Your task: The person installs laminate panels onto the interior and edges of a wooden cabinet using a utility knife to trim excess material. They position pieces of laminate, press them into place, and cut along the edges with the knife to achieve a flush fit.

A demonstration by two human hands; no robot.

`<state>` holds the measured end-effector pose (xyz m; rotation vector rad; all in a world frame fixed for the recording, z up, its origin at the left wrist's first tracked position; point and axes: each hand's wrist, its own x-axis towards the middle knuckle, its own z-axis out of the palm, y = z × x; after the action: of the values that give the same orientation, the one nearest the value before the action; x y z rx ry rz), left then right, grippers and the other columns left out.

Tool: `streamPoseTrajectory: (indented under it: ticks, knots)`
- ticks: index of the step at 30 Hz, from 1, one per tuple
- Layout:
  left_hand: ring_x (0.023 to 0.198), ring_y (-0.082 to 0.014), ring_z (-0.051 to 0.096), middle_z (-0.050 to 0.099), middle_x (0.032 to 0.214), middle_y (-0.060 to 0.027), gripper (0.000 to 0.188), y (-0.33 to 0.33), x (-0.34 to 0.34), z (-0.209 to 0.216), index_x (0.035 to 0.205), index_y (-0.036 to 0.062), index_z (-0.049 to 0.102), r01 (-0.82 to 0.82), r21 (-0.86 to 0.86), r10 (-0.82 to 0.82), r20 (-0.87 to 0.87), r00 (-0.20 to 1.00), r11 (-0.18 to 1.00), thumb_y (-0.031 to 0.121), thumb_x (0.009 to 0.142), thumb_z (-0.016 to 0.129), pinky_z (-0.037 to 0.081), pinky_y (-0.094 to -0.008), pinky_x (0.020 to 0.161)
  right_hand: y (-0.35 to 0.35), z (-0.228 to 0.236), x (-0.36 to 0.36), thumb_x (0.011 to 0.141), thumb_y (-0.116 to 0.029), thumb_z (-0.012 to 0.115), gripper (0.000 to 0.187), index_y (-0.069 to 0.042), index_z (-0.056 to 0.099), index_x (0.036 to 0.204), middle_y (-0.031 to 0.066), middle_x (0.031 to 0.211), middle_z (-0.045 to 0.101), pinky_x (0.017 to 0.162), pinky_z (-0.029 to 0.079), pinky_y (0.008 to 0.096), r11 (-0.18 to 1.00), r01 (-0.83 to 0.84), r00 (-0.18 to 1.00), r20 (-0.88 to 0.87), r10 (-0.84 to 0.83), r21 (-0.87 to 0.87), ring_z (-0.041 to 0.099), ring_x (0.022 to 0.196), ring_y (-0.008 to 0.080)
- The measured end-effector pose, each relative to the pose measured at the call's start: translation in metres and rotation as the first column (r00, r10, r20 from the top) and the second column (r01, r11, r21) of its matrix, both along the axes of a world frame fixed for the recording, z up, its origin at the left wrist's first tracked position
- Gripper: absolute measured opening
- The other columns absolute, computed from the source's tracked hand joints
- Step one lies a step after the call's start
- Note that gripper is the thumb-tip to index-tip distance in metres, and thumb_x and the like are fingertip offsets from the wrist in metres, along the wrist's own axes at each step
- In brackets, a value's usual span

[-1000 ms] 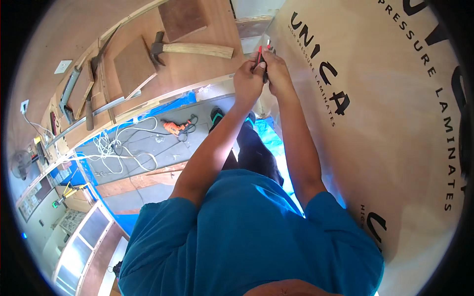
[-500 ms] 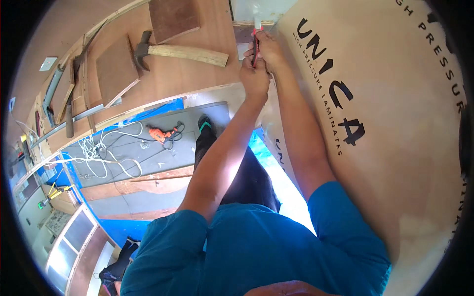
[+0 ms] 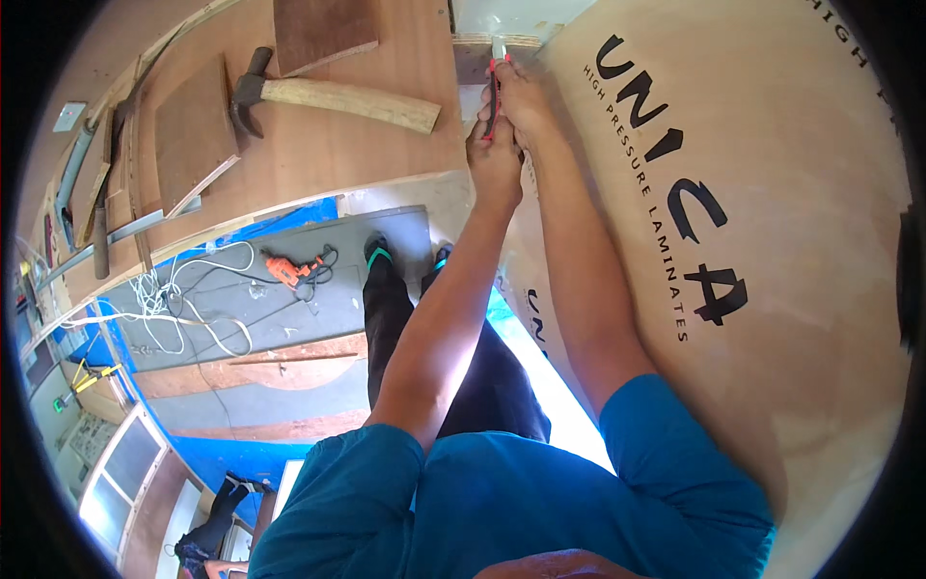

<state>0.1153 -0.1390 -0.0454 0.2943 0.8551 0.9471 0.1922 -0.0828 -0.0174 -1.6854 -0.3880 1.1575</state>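
Red-black tool [image 3: 495,95] moved forward — left grip [image 3: 496,162] at rear, right grip [image 3: 526,104] alongside.

red-and-black tool [image 3: 493,104]: now nearer the plywood edge [image 3: 526,41] at twelve o'clock. my right hand [image 3: 526,102]: advanced toward twelve, beyond my left hand [image 3: 497,162]. hammer [image 3: 338,97]: drifted toward nine o'clock in view.

Pale-framed panes [image 3: 128,463] catch bright light [image 3: 99,513] beyond the grey floor [image 3: 313,314].
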Motion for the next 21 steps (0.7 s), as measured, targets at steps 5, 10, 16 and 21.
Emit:
streamPoseTrajectory:
  ticks: [5,10,16,21]
  knots:
    - [0.064,-0.0052,0.058,0.066,0.089,0.0034,0.014,0.004,0.002,-0.003,0.113,0.0135,0.063,-0.036,0.054,0.032,0.072,0.997,0.998,0.020,0.100,0.062,0.042,-0.0216,0.052,0.006,0.001,0.000,0.102,-0.029,0.046,0.030,-0.002,0.057,0.111,0.0105,0.074,0.061,0.050,0.050,0.0376,1.000,0.013,0.999,0.035,-0.012,-0.023,0.061,0.055,0.0218]
    - [0.078,-0.0074,0.063,0.068,0.100,0.0008,0.015,-0.001,0.010,0.009,0.115,0.0126,0.063,-0.150,0.094,0.139,0.119,0.983,0.984,0.018,0.102,0.059,0.049,-0.0220,0.062,0.008,0.006,0.000,0.103,-0.028,0.046,0.029,-0.003,0.058,0.108,0.0100,0.072,0.060,0.049,0.049,0.0365,0.999,-0.016,1.000,-0.009,0.016,-0.045,0.058,0.053,0.0207]
    - [0.096,-0.0131,0.067,0.068,0.113,-0.0044,0.023,-0.002,0.013,0.018,0.124,0.0044,0.061,-0.199,0.051,0.192,0.107,0.975,0.979,0.012,0.104,0.054,0.054,-0.0284,0.082,0.010,0.003,0.002,0.106,-0.031,0.046,0.028,-0.005,0.055,0.102,0.0074,0.072,0.057,0.048,0.048,0.0378,0.997,-0.068,0.997,0.033,0.070,-0.045,0.053,0.050,0.0205]
    - [0.106,-0.0141,0.065,0.065,0.124,-0.0067,0.029,0.001,0.012,0.020,0.131,0.0014,0.059,-0.159,0.074,0.157,0.030,0.987,0.985,0.012,0.105,0.053,0.052,-0.0289,0.089,0.013,0.005,0.001,0.106,-0.030,0.046,0.026,-0.005,0.055,0.103,0.0071,0.070,0.056,0.049,0.047,0.0364,0.995,-0.095,0.995,-0.038,0.093,-0.043,0.051,0.050,0.0190]
